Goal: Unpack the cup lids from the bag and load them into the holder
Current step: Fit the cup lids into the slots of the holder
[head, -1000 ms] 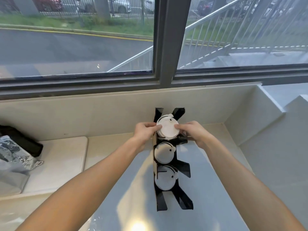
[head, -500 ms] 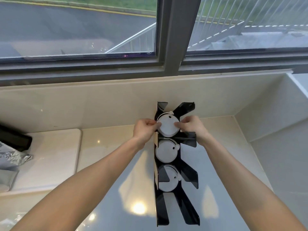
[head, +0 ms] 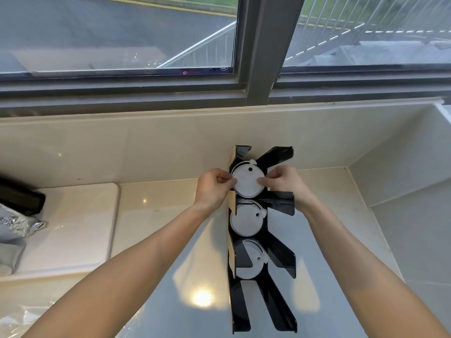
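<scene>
Both hands have moved up a little with the top lid [head: 248, 179]. Left hand [head: 212, 189] fingers pinch its 9 o'clock edge, right hand [head: 283, 183] fingers pinch its 3 o'clock edge. It sits in the black holder [head: 280, 259] top slot. Open counter [head: 151, 215] lies at 9 o'clock.
</scene>
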